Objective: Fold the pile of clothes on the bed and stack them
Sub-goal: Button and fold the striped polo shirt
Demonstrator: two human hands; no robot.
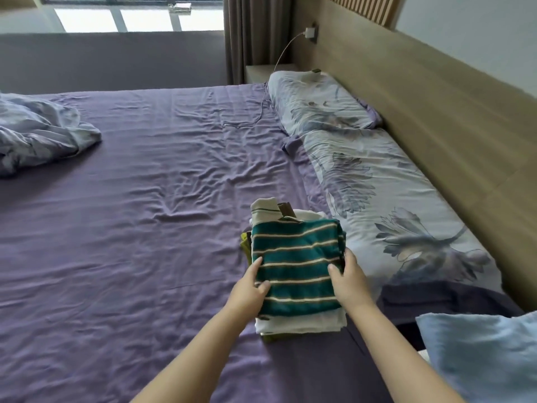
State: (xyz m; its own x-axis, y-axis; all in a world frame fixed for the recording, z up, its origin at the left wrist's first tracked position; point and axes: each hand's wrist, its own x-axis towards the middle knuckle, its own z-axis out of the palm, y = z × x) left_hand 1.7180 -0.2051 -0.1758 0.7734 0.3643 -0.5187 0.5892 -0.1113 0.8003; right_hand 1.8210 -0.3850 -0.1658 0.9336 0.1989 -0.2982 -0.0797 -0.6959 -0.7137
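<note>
A folded green shirt with white stripes (296, 257) lies on top of a stack of folded clothes on the purple bed sheet (130, 228). Under it show a white garment (302, 322), an olive one (245, 242) and a white striped piece (263, 210) at the far end. My left hand (250, 289) grips the shirt's left edge, thumb on top and fingers along the side. My right hand (347, 276) grips the right edge the same way.
Two floral pillows (377, 181) line the wooden headboard (450, 117) on the right. A crumpled floral quilt (37, 135) sits far left. A dark garment (436, 301) and a light blue cloth (479, 353) lie near right. A charger cable (255, 117) trails over the sheet.
</note>
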